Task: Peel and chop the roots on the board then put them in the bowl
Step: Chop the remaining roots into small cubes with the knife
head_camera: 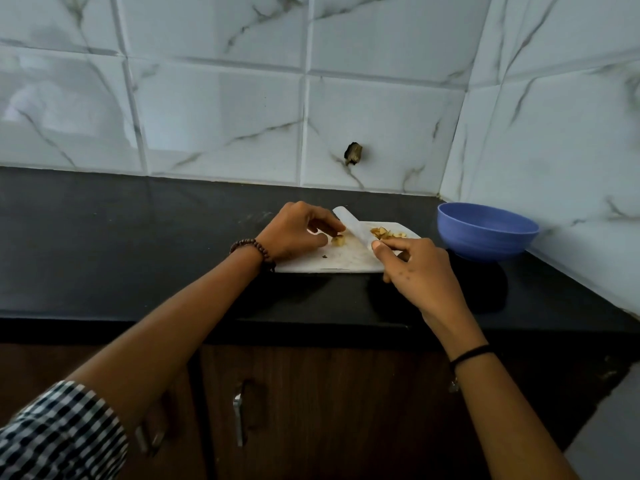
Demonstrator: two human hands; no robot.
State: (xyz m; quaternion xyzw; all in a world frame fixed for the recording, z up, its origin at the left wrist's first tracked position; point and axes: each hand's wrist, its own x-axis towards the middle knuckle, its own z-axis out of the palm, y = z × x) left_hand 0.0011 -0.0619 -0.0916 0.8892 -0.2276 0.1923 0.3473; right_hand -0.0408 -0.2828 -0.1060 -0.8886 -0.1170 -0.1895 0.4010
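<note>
A person works at a black kitchen counter in the middle of the frame, both forearms reaching in from the lower edge. The left hand, fingers curled down, pinches a small yellowish root piece against a white cutting board. The right hand is closed round the hidden handle of a white-bladed knife, whose blade slants up and left across the board, just beside the root piece. A small heap of brownish cut bits and peel lies at the board's upper right corner. A blue bowl stands on the counter right of the board, near the corner of the marble-patterned wall tiles; its inside cannot be seen. One tile has a dark hole above the board. The left wrist wears a brown bead bracelet, the right a black band. A checked sleeve shows at lower left, above wooden cabinet doors with a metal handle.
</note>
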